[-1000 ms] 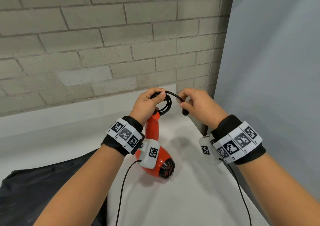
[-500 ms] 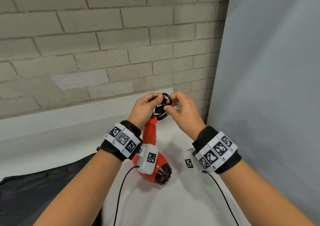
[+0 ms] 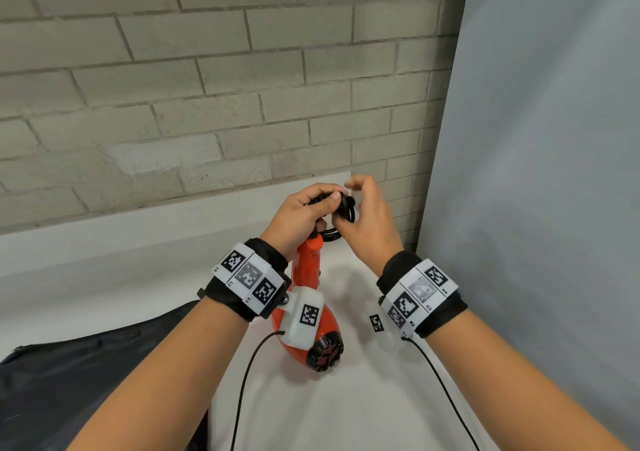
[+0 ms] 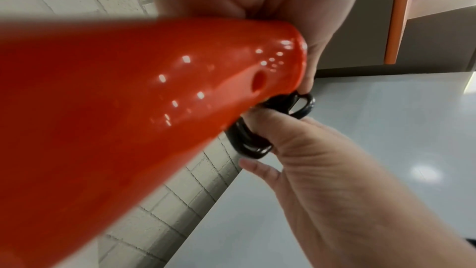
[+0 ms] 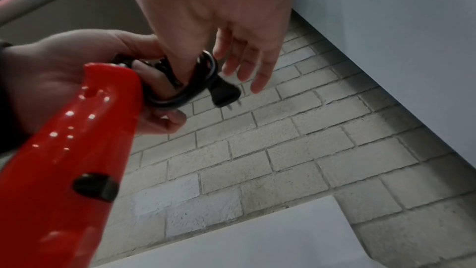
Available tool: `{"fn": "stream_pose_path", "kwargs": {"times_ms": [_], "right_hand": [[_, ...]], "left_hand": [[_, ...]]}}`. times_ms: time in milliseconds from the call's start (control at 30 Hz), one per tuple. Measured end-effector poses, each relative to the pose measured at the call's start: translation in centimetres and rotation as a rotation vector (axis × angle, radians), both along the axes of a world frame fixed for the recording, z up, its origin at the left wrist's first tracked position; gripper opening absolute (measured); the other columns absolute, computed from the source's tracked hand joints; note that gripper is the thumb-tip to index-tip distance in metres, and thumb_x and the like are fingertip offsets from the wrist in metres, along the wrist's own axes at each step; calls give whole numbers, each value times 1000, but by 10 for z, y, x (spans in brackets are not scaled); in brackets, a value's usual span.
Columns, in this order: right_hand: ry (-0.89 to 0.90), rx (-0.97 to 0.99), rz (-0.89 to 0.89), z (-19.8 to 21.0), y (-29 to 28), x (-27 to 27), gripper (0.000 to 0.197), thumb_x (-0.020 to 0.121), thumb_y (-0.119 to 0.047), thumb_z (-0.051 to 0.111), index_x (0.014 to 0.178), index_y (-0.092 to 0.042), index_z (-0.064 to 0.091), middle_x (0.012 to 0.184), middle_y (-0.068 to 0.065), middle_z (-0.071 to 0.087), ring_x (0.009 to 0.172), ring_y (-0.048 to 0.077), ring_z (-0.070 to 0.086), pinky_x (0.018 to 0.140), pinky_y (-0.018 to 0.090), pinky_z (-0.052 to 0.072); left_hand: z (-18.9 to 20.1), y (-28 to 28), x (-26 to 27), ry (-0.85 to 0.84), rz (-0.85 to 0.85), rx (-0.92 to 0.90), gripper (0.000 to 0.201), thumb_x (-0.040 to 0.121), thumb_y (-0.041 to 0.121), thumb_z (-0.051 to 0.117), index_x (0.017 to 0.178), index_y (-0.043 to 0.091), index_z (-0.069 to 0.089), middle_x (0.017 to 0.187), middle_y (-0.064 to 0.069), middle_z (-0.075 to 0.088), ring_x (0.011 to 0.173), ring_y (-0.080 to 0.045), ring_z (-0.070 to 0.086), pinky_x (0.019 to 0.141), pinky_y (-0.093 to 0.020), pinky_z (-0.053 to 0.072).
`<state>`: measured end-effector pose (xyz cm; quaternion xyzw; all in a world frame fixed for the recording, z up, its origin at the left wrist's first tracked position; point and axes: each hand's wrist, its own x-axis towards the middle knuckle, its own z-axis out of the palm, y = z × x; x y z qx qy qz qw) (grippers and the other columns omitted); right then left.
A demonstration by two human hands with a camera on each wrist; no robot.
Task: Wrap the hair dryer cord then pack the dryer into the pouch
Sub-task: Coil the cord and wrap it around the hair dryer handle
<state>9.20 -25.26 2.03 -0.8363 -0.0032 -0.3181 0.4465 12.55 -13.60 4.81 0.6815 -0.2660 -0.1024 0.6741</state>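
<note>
The red hair dryer point(image 3: 306, 274) stands on its body on the white table point(image 3: 346, 398), handle up; it fills the left wrist view point(image 4: 128, 109) and shows in the right wrist view point(image 5: 64, 160). Its black cord point(image 3: 344, 205) is coiled in small loops at the handle's tip point(image 5: 180, 97), and the plug point(image 5: 224, 91) sticks out of the coil. My left hand point(image 3: 311, 208) grips the coil against the handle's end. My right hand point(image 3: 360, 208) has its thumb on the coil, its other fingers spread and loose point(image 5: 244, 64). The dark pouch point(image 3: 69, 381) lies at the lower left.
A grey brick wall point(image 3: 207, 104) closes the back, and a pale grey panel point(image 3: 536, 173) stands along the table's right edge. Thin black cables point(image 3: 242, 381) run from both wrist bands over the table.
My right hand brought the plug end in from the right to the coil, then let go of its pinch and spread its fingers. The left hand kept its grip.
</note>
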Motion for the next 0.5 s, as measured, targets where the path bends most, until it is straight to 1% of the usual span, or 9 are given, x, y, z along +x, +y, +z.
{"fn": "stream_pose_path", "kwargs": {"times_ms": [67, 100, 167, 233, 267, 300, 333, 433, 500], "right_hand": [[48, -32, 122, 1, 0, 1, 55, 79, 3, 54, 129, -13, 38, 123, 10, 53, 111, 21, 53, 96, 35, 47], [67, -40, 175, 2, 0, 2, 61, 79, 6, 51, 134, -14, 33, 125, 12, 54, 113, 23, 54, 97, 38, 47], [124, -55, 228, 2, -2, 3, 64, 81, 6, 48, 138, -16, 28, 117, 16, 60, 105, 26, 60, 92, 40, 50], [154, -69, 268, 0, -4, 3, 57, 83, 0, 51, 135, -17, 34, 110, 13, 63, 98, 23, 62, 87, 38, 53], [170, -82, 293, 0, -7, 2, 52, 84, -3, 54, 131, -17, 39, 109, 10, 64, 97, 20, 61, 86, 33, 53], [198, -116, 317, 0, -11, 1, 47, 84, -6, 57, 128, -16, 44, 107, 9, 64, 93, 17, 60, 82, 29, 51], [235, -168, 336, 0, -15, -1, 42, 83, -5, 58, 123, -13, 49, 102, 10, 64, 88, 18, 58, 78, 28, 48], [282, -303, 338, -1, -27, 1, 21, 83, 1, 51, 103, -1, 56, 92, 15, 59, 83, 24, 52, 74, 36, 43], [247, -371, 293, -1, -32, 2, 15, 90, -4, 45, 98, -3, 58, 88, 10, 57, 83, 22, 49, 76, 32, 38]], "left_hand": [[0, 0, -4, 5, -17, -3, 13, 89, 15, 53, 86, 20, 65, 66, 5, 55, 43, -4, 33, 43, -13, 31], [0, -1, -5, 1, -11, -8, 12, 87, 15, 55, 85, 20, 65, 63, 6, 54, 43, -5, 33, 43, -13, 30], [1, -1, -7, -6, 14, -5, 9, 84, 11, 60, 85, 18, 66, 63, 5, 56, 43, -3, 38, 44, -12, 33], [3, 0, -5, 10, 9, -5, 12, 81, 2, 61, 84, 14, 65, 64, 4, 61, 44, 1, 49, 47, -9, 40], [3, 2, -4, 25, -4, -9, 15, 80, -2, 61, 83, 12, 64, 63, 6, 64, 47, 1, 55, 50, -10, 43], [4, 3, -2, 35, -16, -6, 17, 79, -4, 61, 83, 12, 64, 64, 8, 66, 51, 1, 59, 52, -11, 46], [3, 5, 0, 38, -20, 5, 19, 78, -5, 61, 83, 13, 65, 68, 6, 67, 56, 0, 62, 55, -12, 49], [3, 9, 5, 36, -4, 19, 25, 76, -6, 63, 83, 18, 64, 80, 1, 64, 64, -3, 62, 61, -14, 52], [3, 10, 6, 33, 3, 12, 27, 75, -8, 63, 81, 19, 63, 79, 3, 63, 66, -4, 61, 60, -14, 52]]}}
